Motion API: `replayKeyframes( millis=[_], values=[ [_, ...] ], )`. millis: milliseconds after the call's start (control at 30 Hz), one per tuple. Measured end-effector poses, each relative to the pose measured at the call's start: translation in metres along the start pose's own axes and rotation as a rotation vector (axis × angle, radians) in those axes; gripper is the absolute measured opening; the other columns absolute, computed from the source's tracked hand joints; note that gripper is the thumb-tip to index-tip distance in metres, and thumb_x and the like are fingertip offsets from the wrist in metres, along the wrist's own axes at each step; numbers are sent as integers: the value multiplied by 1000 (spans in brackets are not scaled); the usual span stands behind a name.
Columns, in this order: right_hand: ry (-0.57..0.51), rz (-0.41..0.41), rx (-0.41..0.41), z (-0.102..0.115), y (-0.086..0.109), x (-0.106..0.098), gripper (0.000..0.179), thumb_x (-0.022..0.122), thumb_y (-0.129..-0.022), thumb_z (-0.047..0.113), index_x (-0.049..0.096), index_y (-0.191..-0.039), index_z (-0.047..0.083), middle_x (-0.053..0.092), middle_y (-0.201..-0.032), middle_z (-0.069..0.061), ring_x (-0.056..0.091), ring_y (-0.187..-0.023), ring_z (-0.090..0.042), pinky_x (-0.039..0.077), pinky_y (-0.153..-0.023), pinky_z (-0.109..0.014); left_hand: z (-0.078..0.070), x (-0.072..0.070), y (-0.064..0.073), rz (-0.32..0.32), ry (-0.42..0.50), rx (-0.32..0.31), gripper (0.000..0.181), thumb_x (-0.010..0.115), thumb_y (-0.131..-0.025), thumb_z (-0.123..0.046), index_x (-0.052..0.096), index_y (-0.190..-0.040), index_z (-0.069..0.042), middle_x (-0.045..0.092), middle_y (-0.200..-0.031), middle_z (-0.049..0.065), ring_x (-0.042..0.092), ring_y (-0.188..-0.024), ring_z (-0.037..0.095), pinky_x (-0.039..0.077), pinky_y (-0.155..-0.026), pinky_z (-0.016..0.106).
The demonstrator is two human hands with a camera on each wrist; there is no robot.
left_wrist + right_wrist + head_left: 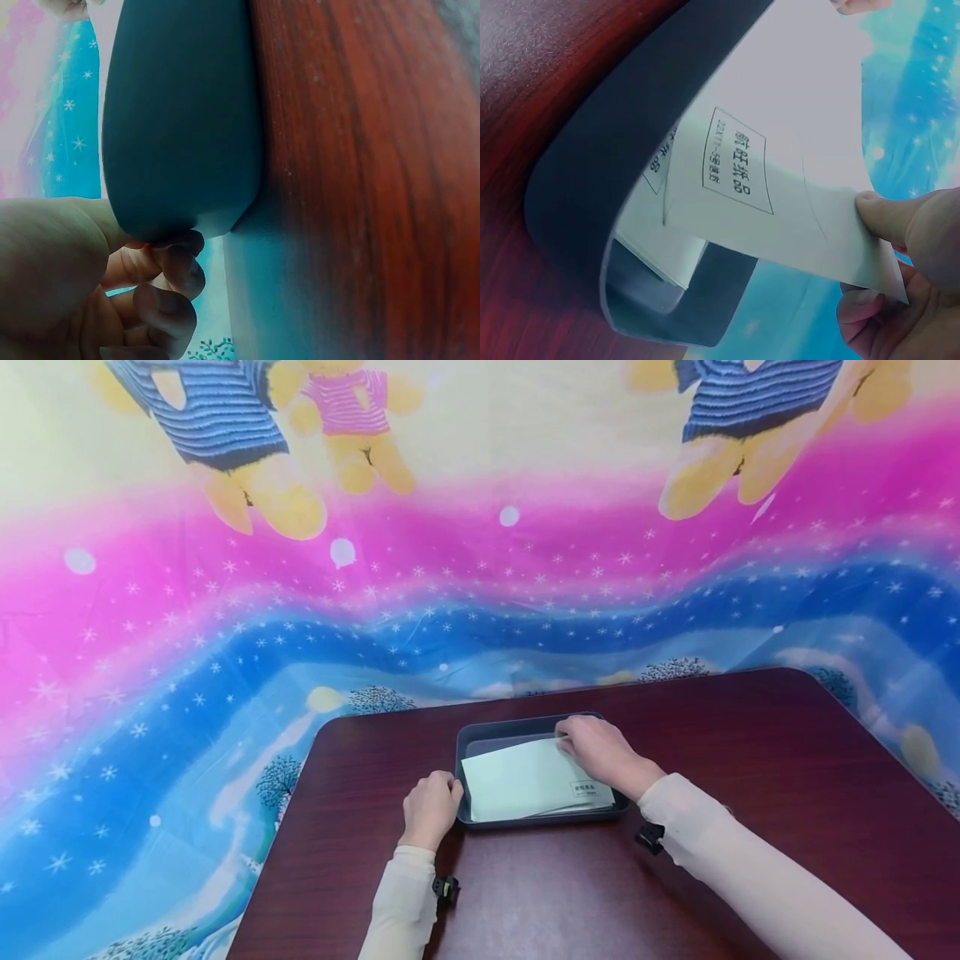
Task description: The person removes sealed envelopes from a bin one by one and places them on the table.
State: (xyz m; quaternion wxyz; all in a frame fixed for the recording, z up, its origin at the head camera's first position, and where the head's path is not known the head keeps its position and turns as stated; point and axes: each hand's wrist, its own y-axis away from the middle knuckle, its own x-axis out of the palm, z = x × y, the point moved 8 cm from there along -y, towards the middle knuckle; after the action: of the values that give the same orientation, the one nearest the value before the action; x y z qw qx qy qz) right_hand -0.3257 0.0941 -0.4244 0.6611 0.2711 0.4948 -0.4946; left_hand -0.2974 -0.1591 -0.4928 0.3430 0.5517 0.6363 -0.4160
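Observation:
A dark grey tray (480, 731) lies on the table with a small stack of pale envelopes in it. The top envelope (517, 777) bears a boxed print in its near right corner. My right hand (600, 750) pinches that envelope at its far right corner. In the right wrist view, the thumb (889, 217) lies on its face and the fingers are behind; the envelope (780, 172) is bent upward there, above the other envelopes (656, 244). My left hand (431, 810) grips the tray's left end, thumb at the rim and curled fingers (169, 300) against the outer wall.
The tray stands near the far edge of a dark red wooden table (540, 893). Behind it hangs a colourful cloth (450, 560) printed with bears and snowflakes. Dark wrist cameras (651, 837) sit on both sleeves.

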Motion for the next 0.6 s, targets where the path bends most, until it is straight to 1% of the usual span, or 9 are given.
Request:
replayKeyframes(
  millis=[133,267,400,600],
  values=[
    [-5,-14,6,-1,2,-6,7,66,-98,15,72,-95,13,72,-92,-3,65,-81,-17,51,-70,-38,0,0,0,4,-6,-5,43,61,-99,-21,45,-59,-18,33,-50,-4,34,-43,14,26,-45,29],
    [-23,-29,16,-3,4,-12,9,66,-98,15,73,-102,11,74,-101,-7,69,-91,-21,54,-75,-41,1,1,0,13,-8,-16,43,61,-99,-22,45,-59,-19,33,-50,-5,34,-43,14,26,-45,30],
    [-33,-38,24,-4,5,-16,11,66,-98,15,73,-105,10,74,-103,-8,68,-92,-22,54,-76,-42,2,1,-1,16,-10,-19,45,61,-99,-22,43,-58,-19,32,-50,-5,32,-43,14,25,-45,29],
    [-43,-60,29,-10,9,-19,12,65,-98,15,73,-106,10,73,-103,-8,67,-89,-20,53,-75,-42,1,1,-1,16,-1,-13,45,60,-99,-21,43,-58,-19,33,-50,-5,32,-43,14,24,-45,29]
  ],
)
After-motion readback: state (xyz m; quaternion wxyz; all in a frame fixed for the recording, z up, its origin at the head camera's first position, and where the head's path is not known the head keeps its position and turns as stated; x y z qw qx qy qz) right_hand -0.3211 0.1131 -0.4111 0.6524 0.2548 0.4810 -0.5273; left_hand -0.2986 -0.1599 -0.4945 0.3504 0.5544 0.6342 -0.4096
